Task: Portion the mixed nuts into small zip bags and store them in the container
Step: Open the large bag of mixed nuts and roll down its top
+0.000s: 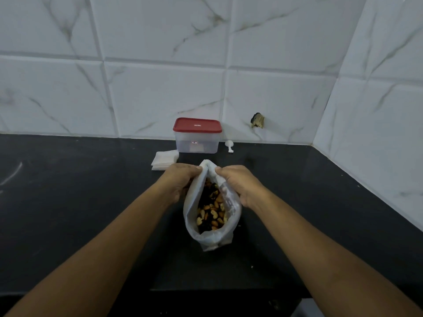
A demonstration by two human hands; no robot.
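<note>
Both hands are closed on the same thing. The left hand [180, 179] has its fingers curled round the left edge of the mouth of a translucent plastic bag [212, 239], and the right hand [238, 184] grips the right edge, its thumb and fingers pinching the film. The fingertips of the two hands nearly meet at the far end of the opening, where the plastic bunches up between them. The mouth is spread apart between the hands and gapes towards the camera.

Inside the bag lie the mixed nuts [211, 209], pale cashews and brown almonds among dark pieces. They sit just below and between the two hands. The bag itself stands on the dark table [68, 202], its near end folded under.

Just beyond the left hand, a flat stack of small zip bags [164, 160] lies on the table. Behind that stack and touching or nearly touching it, the container [196, 144] stands against the tiled wall [160, 88], clear-sided, with its red lid [197, 125] on. Just to the right of the container lies a small white scoop [229, 146]. Higher on the wall to the right there is a rough broken hole [258, 120].
</note>
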